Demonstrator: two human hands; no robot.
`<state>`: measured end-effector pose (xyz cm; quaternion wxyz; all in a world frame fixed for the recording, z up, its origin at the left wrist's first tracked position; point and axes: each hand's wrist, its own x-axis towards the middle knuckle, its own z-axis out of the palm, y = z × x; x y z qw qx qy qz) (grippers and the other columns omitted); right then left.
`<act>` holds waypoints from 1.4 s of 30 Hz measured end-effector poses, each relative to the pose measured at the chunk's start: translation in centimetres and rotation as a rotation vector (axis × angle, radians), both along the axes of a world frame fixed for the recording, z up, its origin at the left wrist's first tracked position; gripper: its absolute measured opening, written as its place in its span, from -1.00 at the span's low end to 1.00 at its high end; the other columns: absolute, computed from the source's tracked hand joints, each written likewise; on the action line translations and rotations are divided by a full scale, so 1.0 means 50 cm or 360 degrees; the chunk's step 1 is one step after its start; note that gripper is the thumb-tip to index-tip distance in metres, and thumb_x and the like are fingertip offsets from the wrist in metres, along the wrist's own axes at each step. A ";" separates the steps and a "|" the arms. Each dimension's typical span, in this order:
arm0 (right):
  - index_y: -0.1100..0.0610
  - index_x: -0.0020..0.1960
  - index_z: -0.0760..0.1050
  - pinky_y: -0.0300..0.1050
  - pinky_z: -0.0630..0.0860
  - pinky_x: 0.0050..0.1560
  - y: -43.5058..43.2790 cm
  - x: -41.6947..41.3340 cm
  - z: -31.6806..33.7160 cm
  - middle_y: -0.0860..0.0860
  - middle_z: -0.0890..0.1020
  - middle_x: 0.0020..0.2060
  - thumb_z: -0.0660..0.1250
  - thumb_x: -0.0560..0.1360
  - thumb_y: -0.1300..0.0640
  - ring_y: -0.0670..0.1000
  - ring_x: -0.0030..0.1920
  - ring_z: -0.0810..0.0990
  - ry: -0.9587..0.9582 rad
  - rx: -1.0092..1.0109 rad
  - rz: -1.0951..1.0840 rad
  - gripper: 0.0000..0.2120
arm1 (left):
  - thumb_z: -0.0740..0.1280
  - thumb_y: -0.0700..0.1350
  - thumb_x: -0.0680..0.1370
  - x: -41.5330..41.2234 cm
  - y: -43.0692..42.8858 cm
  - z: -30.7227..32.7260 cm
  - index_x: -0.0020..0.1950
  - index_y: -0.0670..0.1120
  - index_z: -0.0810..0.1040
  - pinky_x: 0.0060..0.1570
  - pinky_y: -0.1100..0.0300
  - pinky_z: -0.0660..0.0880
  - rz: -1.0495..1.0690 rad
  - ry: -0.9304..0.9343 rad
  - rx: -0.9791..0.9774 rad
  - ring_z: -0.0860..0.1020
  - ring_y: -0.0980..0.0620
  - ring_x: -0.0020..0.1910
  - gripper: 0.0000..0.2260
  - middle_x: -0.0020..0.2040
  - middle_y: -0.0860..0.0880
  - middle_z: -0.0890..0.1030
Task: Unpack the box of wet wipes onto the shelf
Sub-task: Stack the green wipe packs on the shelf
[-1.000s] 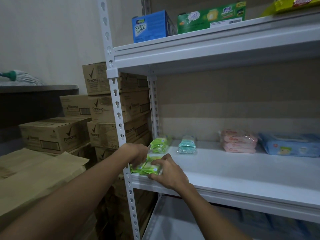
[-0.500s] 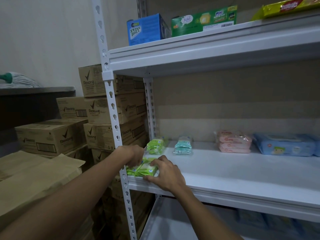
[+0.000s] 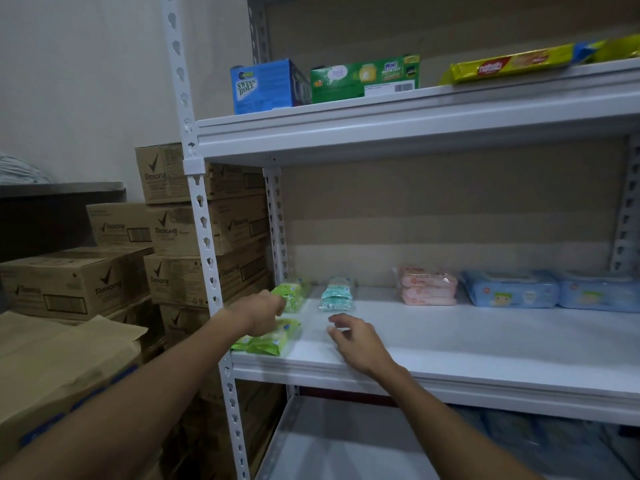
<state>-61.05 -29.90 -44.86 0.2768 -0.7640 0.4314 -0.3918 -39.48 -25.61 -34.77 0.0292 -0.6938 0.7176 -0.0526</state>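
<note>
A green wipes pack point(image 3: 273, 339) lies at the front left corner of the white middle shelf point(image 3: 467, 344). My left hand point(image 3: 258, 313) sits on its far end with fingers curled down over it; the fingertips are hidden. My right hand point(image 3: 355, 337) hovers just right of that pack, fingers loosely spread, holding nothing. Behind stand another green pack point(image 3: 292, 296) and a teal pack point(image 3: 336, 294). Pink packs point(image 3: 427, 289) and blue packs point(image 3: 510, 291) lie further right at the back. The open cardboard box point(image 3: 59, 362) is at my lower left.
A white slotted upright point(image 3: 207, 258) stands by my left wrist. Stacked Rexona cartons point(image 3: 187, 233) fill the floor left of the rack. The upper shelf point(image 3: 398, 133) carries a blue Swiss Roll box point(image 3: 265, 86), a green box and yellow packets. A lower shelf point(image 3: 346, 445) shows below.
My right hand has let go of the front green pack and moved right, away from it. My left hand stays on the pack. The view has shifted slightly.
</note>
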 end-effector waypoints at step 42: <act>0.33 0.04 0.60 -0.15 0.51 0.01 0.217 -0.235 -0.678 0.21 0.65 -0.01 0.21 0.49 0.31 0.13 0.00 0.61 0.0958 0.1065 -0.0140 -0.78 | 0.49 0.01 0.38 -0.309 0.117 -0.870 0.58 0.04 0.06 0.47 -0.22 -0.01 -0.0652 -0.0290 0.0971 0.24 -0.15 0.46 -0.11 0.47 -0.07 0.25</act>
